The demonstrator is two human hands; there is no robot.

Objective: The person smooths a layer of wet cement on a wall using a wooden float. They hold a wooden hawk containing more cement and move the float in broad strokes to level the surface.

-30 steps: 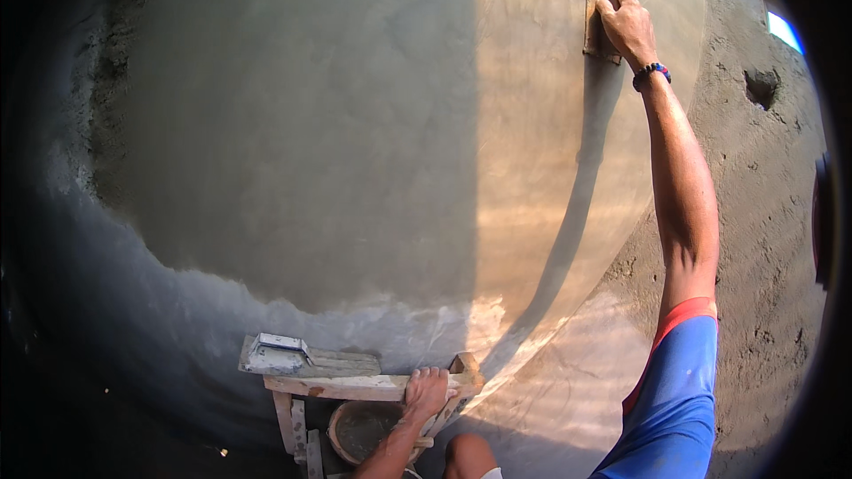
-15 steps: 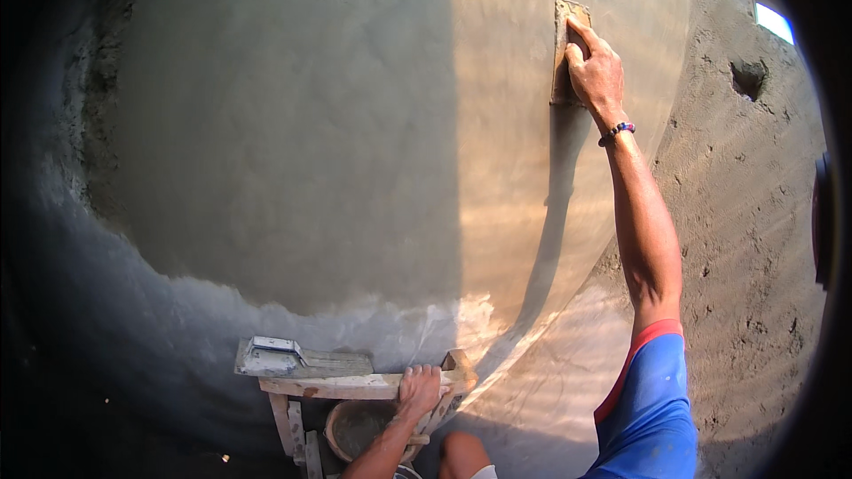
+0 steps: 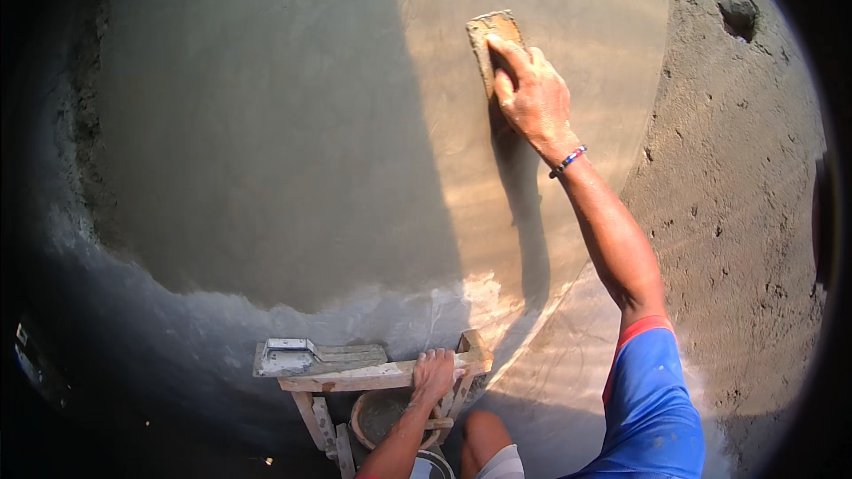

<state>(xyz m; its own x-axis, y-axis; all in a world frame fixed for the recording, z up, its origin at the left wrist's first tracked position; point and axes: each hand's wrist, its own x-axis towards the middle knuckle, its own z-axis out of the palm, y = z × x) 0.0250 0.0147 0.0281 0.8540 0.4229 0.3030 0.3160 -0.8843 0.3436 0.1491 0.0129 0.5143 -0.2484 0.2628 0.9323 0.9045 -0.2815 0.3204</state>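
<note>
My right hand [image 3: 538,98] grips a flat wooden plastering float [image 3: 493,27], its face against the smooth wet plaster wall [image 3: 266,124]. The float leans slightly, top end to the left, in the sunlit strip. A beaded bracelet [image 3: 568,161] circles that wrist. Lower down, my left hand [image 3: 434,374] closes over the top rail of a wooden stand [image 3: 355,380]. Resting on the same rail, left of that hand, is a steel trowel [image 3: 293,355] with its handle up.
Under the rail sits a round bucket [image 3: 364,417] with grey mix, and part of another bucket [image 3: 432,466] shows below. Rough plaster [image 3: 737,204] with a hole [image 3: 738,19] borders the smooth area on the right. My knee [image 3: 486,439] is beside the stand.
My right hand has moved the float left and slightly down across the wall, tilting it. The left hand still holds the rail. The view has shifted a little.
</note>
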